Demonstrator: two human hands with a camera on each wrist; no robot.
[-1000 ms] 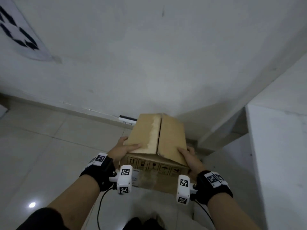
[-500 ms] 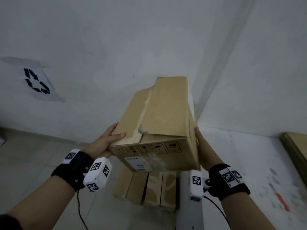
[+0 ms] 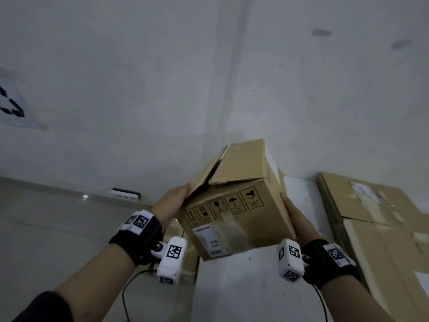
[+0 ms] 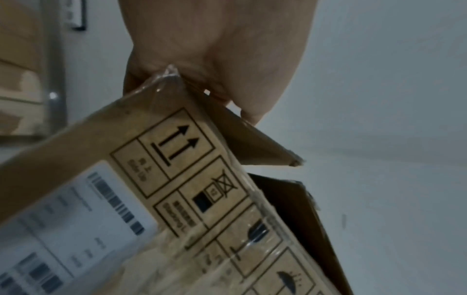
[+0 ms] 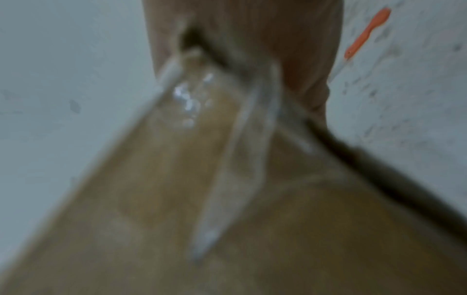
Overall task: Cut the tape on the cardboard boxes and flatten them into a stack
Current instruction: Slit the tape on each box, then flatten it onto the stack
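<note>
A brown cardboard box (image 3: 234, 205) with handling symbols and a white label hangs tilted in the air between both hands. Its top flaps stand loose, with a dark gap between them. My left hand (image 3: 176, 198) holds the upper left corner; in the left wrist view the left hand (image 4: 215, 49) wraps that corner of the box (image 4: 177, 179), a fingertip lying on the flap. My right hand (image 3: 292, 212) presses flat against the right side, fingers straight. Crinkled clear tape (image 5: 227, 179) runs down the box in the blurred right wrist view.
Flattened cardboard (image 3: 376, 228) lies on the white table (image 3: 243, 287) at the right. More boxes (image 3: 188, 259) stand on the floor below the held one. An orange cutter (image 5: 366, 34) lies on the table. A white wall corner is close behind.
The box has been lifted off the floor, carried up and to the right, and tilted. The view has swung right, bringing the table and the flattened cardboard into sight.
</note>
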